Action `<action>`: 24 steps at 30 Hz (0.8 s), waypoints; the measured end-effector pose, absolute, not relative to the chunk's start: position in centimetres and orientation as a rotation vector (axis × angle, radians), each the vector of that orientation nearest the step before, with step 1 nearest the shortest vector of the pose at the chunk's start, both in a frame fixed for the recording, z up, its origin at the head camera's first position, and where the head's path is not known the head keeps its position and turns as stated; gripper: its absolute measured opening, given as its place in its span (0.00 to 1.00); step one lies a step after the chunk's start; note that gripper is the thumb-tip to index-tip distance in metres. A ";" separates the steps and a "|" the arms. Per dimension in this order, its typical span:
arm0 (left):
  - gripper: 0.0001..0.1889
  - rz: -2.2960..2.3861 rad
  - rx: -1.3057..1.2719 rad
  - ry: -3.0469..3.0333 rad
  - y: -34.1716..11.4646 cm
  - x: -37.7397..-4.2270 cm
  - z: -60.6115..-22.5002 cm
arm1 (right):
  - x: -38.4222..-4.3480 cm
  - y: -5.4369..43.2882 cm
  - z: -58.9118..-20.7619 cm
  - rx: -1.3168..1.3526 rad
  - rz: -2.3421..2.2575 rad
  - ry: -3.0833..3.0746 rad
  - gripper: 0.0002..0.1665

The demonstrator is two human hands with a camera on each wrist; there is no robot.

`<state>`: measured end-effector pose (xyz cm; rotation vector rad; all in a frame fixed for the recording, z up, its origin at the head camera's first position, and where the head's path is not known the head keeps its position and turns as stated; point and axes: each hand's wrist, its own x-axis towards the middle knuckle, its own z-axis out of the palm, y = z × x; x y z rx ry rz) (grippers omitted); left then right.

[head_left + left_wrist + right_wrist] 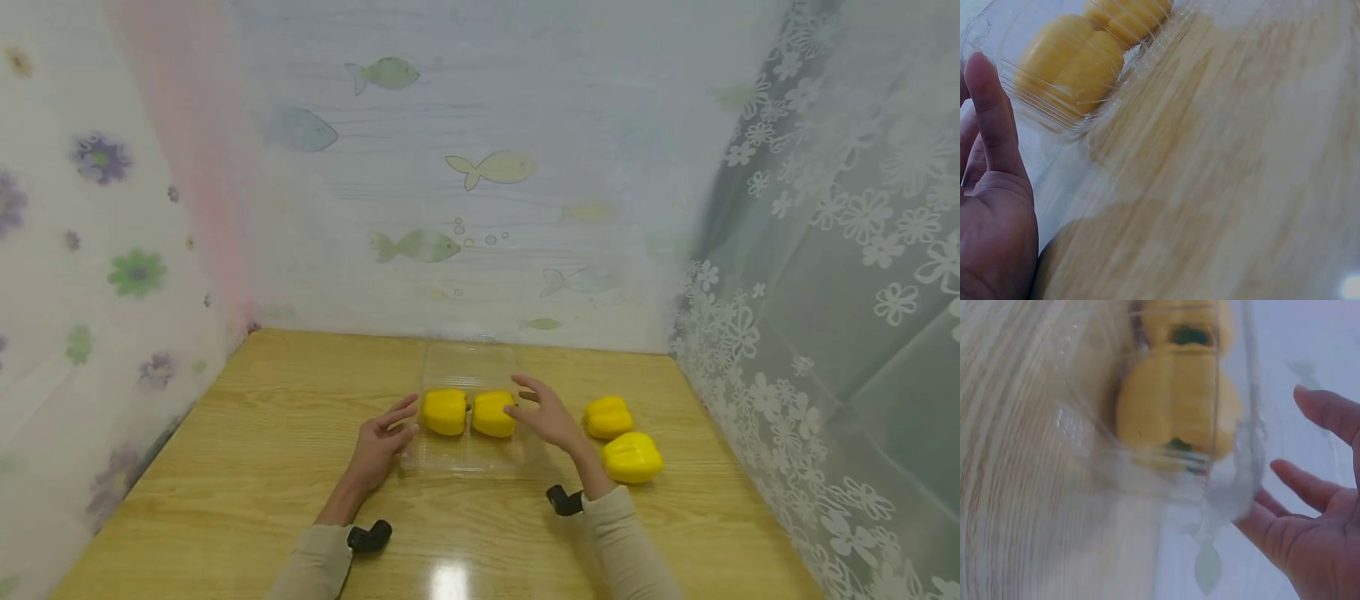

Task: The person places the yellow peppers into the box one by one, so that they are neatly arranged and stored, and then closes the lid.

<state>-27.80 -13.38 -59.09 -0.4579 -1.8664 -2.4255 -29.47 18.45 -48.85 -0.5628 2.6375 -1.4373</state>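
Observation:
Two yellow bell peppers, a left one (444,412) and a right one (493,414), lie side by side in a clear plastic clamshell box (438,461). Its transparent lid (471,358) stands open toward the back wall. My left hand (377,450) is at the box's left side, fingers extended, with a fingertip right at the rim in the left wrist view. On the other side, my right hand (551,419) has its fingers spread around the box's right end. In the right wrist view, green stems (1190,335) show through the plastic.
Two more yellow bell peppers, one farther back (607,417) and one nearer (633,457), lie on the wooden table (247,467) beside my right forearm. Behind the table hangs a fish-print curtain (480,250); flowered curtains flank both sides.

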 end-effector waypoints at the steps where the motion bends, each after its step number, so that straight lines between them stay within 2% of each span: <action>1: 0.23 -2.424 -0.456 -1.866 -13.4 -27.8 -59.1 | -29.5 18.7 -48.8 -0.575 -1.450 2.612 0.39; 16: 0.23 -2.428 -0.436 -1.865 -13.4 -28.0 -59.4 | -28.7 22.6 -47.3 -0.741 -1.436 2.482 0.31; 24: 0.23 -2.429 -0.444 -1.879 -13.4 -28.0 -59.2 | -28.2 26.5 -47.1 -0.774 -1.403 2.551 0.28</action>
